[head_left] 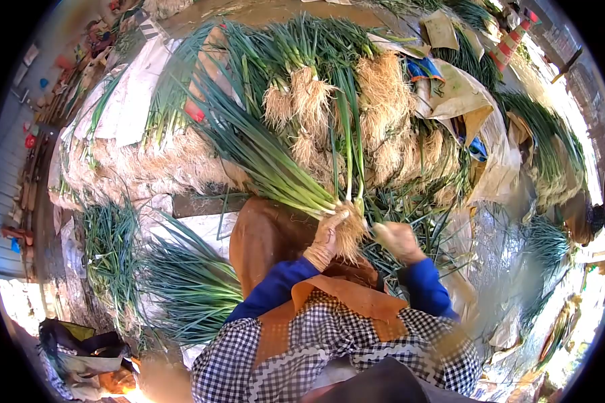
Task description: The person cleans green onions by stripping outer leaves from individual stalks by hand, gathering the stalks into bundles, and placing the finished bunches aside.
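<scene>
A bunch of green onions (286, 176) fans up and to the left from my left hand (324, 243), whose fingers are wrapped round its base beside the pale roots (351, 235). A few separate stalks (349, 134) stand upright at the same root end. My right hand (398, 240) is just right of the roots, its fingers bent and blurred; whether it holds anything is hidden. Both hands are above the brown apron (259, 235) over my lap.
Ahead lies a long pile of green onions (386, 80) with roots facing me. Another bunch (191, 289) rests at my left, near loose leaves (111, 255). White sheets (131, 94) and a tan sack (460, 101) cover parts of the pile. A striped cone (514, 43) stands at the upper right.
</scene>
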### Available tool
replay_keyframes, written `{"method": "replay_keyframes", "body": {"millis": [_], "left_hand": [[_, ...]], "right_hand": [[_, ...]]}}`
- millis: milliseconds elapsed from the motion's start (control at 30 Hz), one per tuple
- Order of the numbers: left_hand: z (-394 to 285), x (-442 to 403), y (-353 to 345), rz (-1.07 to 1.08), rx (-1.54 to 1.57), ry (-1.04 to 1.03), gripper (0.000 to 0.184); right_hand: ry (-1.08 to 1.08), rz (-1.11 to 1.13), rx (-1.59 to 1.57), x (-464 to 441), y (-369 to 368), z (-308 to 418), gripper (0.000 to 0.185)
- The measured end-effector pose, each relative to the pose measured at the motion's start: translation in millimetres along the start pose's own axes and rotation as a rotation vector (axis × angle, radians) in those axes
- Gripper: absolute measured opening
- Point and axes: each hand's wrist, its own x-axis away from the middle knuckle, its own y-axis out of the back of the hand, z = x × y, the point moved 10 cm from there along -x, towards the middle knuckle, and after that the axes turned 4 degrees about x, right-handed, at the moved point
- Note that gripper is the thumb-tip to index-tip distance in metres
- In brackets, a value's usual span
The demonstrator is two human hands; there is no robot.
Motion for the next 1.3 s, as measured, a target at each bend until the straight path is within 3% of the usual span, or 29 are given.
{"method": "replay_keyframes", "body": {"millis": [33,67,133,167,233,300,367,467,500,567,600,633,700,767,833,900,967,1000,1033,1067,1100,1133,1167,1233,1300], "left_hand": [[1.3,0.2,-6.8,0.036,0.150,0.054,0.028],[-1.7,-8.9,11.5,0.041,0.129,0.044,0.033],[-9.8,-4.1,4.5,0.026,0.011,0.013,0.029],[-12.9,6.3,-14.5,-0.006,-0.045,0.024,0.022],[-11.2,0.7,-8.9,0.061,-0.075,-0.001,0.025],[-9.4,10.5,-16.1,0.022,-0.158,0.046,0.026],[-6.7,7.4,-13.0,0.049,-0.151,0.055,0.025],[-11.7,-12.2,44.1,0.043,-0.127,-0.031,0.026],[-12.6,-6.5,31.3,0.040,-0.126,-0.027,0.026],[-16.8,5.8,-18.6,0.087,-0.218,-0.030,0.024],[-25.2,-0.9,-0.8,0.034,-0.194,-0.157,0.024],[-22.7,-13.6,19.6,-0.022,-0.066,-0.114,0.025],[-19.3,-13.4,3.8,0.042,-0.043,-0.003,0.026],[-19.6,-8.6,-8.4,0.033,-0.093,0.007,0.026],[-5.8,-2.0,-8.4,0.034,-0.001,0.143,0.027],[-9.2,7.6,-15.7,0.018,-0.104,0.147,0.030],[-14.7,9.7,3.4,-0.051,-0.201,0.062,0.029],[-20.0,13.6,-2.8,0.001,-0.188,0.001,0.028],[-19.8,18.0,0.1,0.007,-0.199,0.016,0.028],[-26.3,19.8,7.6,-0.051,-0.238,-0.022,0.028],[-26.6,16.9,12.6,-0.085,-0.279,-0.031,0.027],[-21.8,13.6,17.1,-0.106,-0.325,-0.015,0.027],[-15.6,6.6,19.3,-0.111,-0.379,0.005,0.027],[6.4,-28.7,56.7,0.227,0.016,0.176,0.031],[6.7,-8.0,21.3,0.108,-0.150,0.161,0.033]], "right_hand": [[-0.083,-0.171,-0.367,22.3,29.6,-12.8,0.032],[-0.356,-0.162,-0.155,36.2,42.0,-76.6,0.034],[-0.262,0.116,0.703,39.1,57.2,-81.4,0.032],[-0.557,0.253,0.951,45.1,65.3,-99.4,0.031],[0.315,-0.395,0.471,8.7,57.4,-25.2,0.027],[0.177,-0.323,-0.192,-43.9,26.3,10.1,0.026],[0.088,-0.103,0.043,-76.2,-14.0,16.7,0.021],[0.565,-0.164,0.851,-52.6,-33.9,85.2,0.008],[0.389,0.081,0.852,-54.1,-47.4,69.4,0.007],[0.673,0.242,0.574,-3.0,-58.5,84.9,0.009],[0.701,0.333,0.413,26.3,-66.0,72.6,0.014],[0.728,0.419,0.253,51.0,-69.4,53.7,0.019],[0.317,0.530,0.570,61.1,-57.5,-57.5,0.017],[-0.150,0.607,1.136,36.8,-5.8,-65.6,0.027],[0.165,-0.157,0.159,-10.3,17.4,-38.7,0.041],[-0.058,-0.042,-0.659,-45.9,-1.5,6.7,0.044],[-0.116,0.004,-0.028,-66.3,-11.3,35.3,0.042],[-0.044,-0.142,0.345,-72.1,-7.5,48.2,0.037],[0.073,-0.229,0.573,-78.6,-6.3,72.1,0.033],[0.128,-0.105,0.716,-77.2,-20.3,81.2,0.025],[0.135,-0.180,0.765,-77.1,-27.5,71.5,0.020],[0.492,-0.361,0.428,-62.9,-29.2,64.4,0.015],[0.508,-0.181,0.733,-63.9,-60.5,42.4,0.011],[0.766,-0.199,-0.298,-22.7,-36.6,64.9,0.016],[0.485,0.472,-0.105,21.6,-32.8,121.6,0.024]]}}
